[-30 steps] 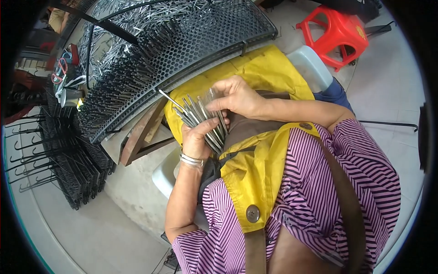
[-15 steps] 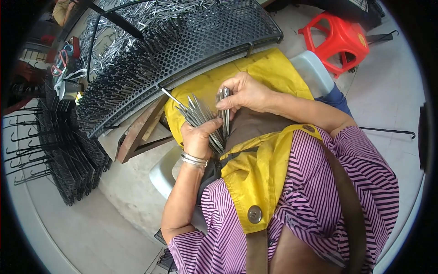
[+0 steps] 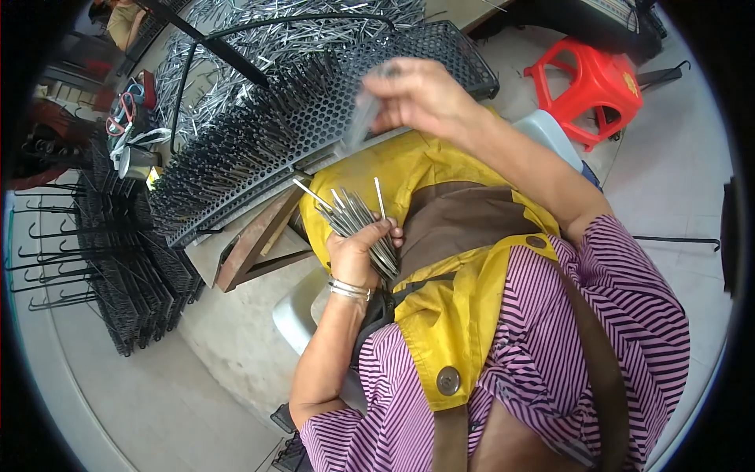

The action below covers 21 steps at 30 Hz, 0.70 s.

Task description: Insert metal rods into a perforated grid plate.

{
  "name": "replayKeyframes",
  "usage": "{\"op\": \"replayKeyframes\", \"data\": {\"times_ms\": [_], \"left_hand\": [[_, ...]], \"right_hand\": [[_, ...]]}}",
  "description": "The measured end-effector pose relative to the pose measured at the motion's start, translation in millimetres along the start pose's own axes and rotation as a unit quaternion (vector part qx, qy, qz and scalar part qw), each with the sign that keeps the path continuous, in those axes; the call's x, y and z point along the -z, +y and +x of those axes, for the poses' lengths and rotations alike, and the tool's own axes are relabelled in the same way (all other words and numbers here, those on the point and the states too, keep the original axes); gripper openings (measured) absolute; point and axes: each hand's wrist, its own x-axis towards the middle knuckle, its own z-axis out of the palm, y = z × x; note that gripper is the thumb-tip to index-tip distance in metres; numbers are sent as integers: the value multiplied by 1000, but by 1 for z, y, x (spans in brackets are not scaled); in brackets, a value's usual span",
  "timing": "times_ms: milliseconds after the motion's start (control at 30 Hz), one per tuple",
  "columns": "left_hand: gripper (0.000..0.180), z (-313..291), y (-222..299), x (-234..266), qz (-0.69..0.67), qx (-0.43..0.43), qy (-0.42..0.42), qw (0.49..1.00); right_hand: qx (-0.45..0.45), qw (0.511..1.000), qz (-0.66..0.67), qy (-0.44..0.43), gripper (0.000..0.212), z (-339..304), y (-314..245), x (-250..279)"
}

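Note:
My left hand (image 3: pixel 360 245) grips a fanned bundle of thin grey metal rods (image 3: pixel 363 224) over my yellow apron (image 3: pixel 440 315). My right hand (image 3: pixel 421 96) is raised above the lap and pinches a few metal rods (image 3: pixel 363 116), blurred by motion, right over the near end of the black perforated rack (image 3: pixel 314 126). The rack's left half is filled with rows of upright rods; its right part shows bare holes.
A heap of loose silver rods (image 3: pixel 267 31) lies behind the rack. Stacks of black wire racks (image 3: pixel 118 275) stand on the floor at left. A red plastic stool (image 3: pixel 594 82) sits at upper right. A wooden frame (image 3: pixel 259 244) supports the rack.
My right hand has left the bundle in the left hand, lifting a few rods up and forward to the perforated rack. The left hand keeps holding the bundle.

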Motion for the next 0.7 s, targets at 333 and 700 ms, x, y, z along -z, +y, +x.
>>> {"op": "replayKeyframes", "data": {"times_ms": [333, 700], "left_hand": [[16, 1, 1, 2, 11, 7, 1, 1000], [17, 2, 3, 2, -2, 25, 3, 1000]], "right_hand": [[230, 951, -196, 71, 9, 55, 26, -3], [315, 898, -302, 54, 9, 61, 24, -14]]}}
